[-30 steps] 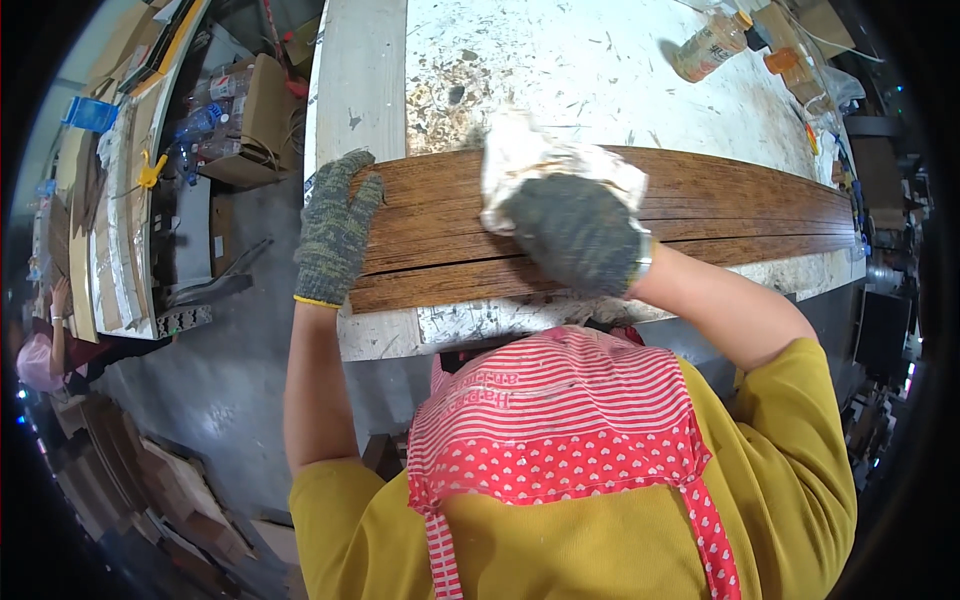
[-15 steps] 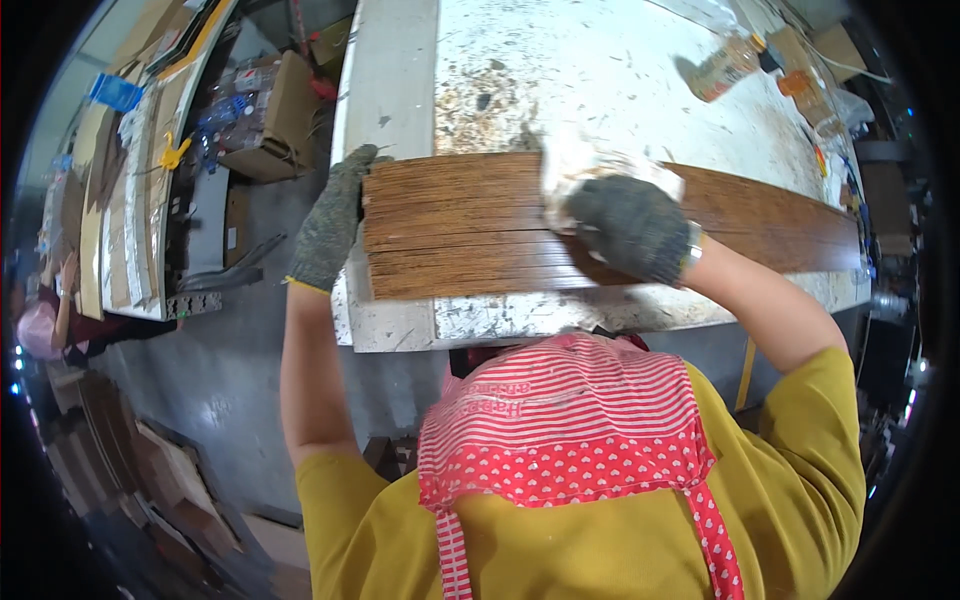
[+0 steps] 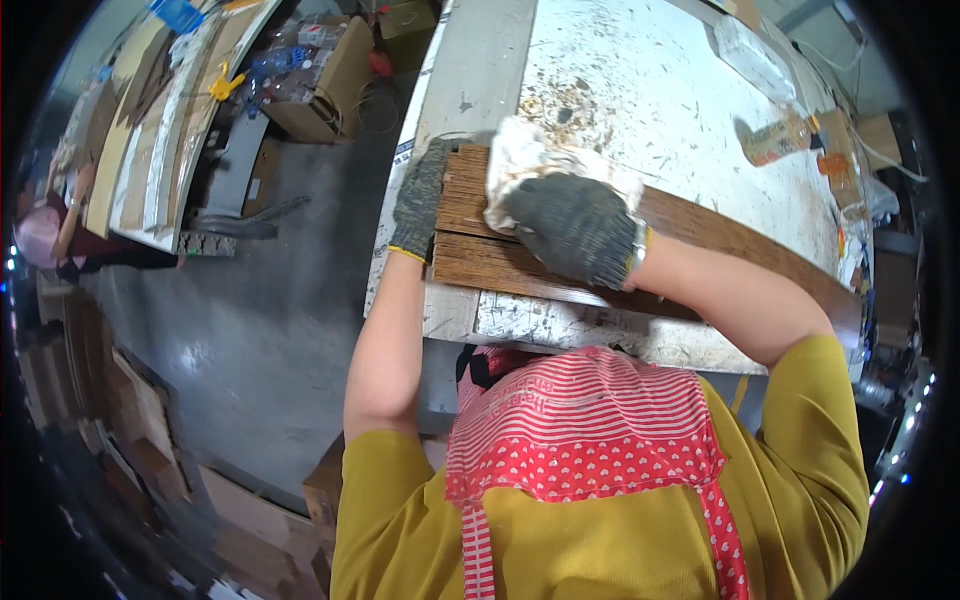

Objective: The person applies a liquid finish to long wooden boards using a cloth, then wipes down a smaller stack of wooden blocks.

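Note:
Dark brown wooden planks [image 3: 700, 222], laid side by side with narrow gaps between them, stretch across the white worktable [image 3: 660, 110]. In a dark knitted glove, my left hand [image 3: 422, 200] holds the planks' left end, its fingertips bent around the far corner and partly hidden. My right hand [image 3: 575, 228], gloved the same way, is closed on a crumpled white rag [image 3: 530, 160] and presses it onto the planks near their left end. Brown stains mark the rag.
At the right of the table stand a bottle [image 3: 778, 140] and a clear plastic package [image 3: 755, 62]. A cardboard box of empty bottles [image 3: 330, 90] sits beyond the floor gap at the left. Near a side bench [image 3: 160, 190], another person [image 3: 60, 235] is at work.
My right hand has wiped the rag leftward along the planks, close to their left end. My left hand stays at that end. The whole view has shifted and turned slightly.

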`<state>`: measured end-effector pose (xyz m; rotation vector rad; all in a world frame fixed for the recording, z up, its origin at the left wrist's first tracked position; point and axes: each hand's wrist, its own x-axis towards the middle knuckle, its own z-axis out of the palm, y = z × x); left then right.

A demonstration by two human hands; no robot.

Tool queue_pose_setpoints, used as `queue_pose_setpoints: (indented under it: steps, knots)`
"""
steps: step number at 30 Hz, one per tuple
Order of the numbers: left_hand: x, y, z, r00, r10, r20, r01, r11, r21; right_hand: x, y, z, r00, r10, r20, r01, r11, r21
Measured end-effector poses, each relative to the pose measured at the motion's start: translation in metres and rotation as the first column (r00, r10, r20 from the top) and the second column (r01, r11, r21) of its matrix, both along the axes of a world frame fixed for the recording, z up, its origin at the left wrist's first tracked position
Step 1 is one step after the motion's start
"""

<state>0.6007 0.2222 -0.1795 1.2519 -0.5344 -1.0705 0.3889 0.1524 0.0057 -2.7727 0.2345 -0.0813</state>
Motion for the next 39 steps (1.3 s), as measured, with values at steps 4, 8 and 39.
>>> queue_pose_setpoints:
  steps: [4,8,39]
  knots:
    - [-0.006,0.001,0.011,0.896,0.007,0.444,0.006,1.000,-0.028,0.006,0.004,0.000,0.998,0.054,0.018,-0.054,0.999,-0.008]
    - [-0.006,-0.005,0.018,0.918,-0.063,0.393,0.073,0.997,-0.010,0.016,0.007,-0.002,0.976,0.152,0.153,-0.141,0.987,-0.082]
    - [-0.024,0.016,0.041,0.924,0.030,0.381,0.000,0.997,-0.077,0.056,-0.014,0.019,0.991,0.018,0.135,-0.016,1.000,-0.017]
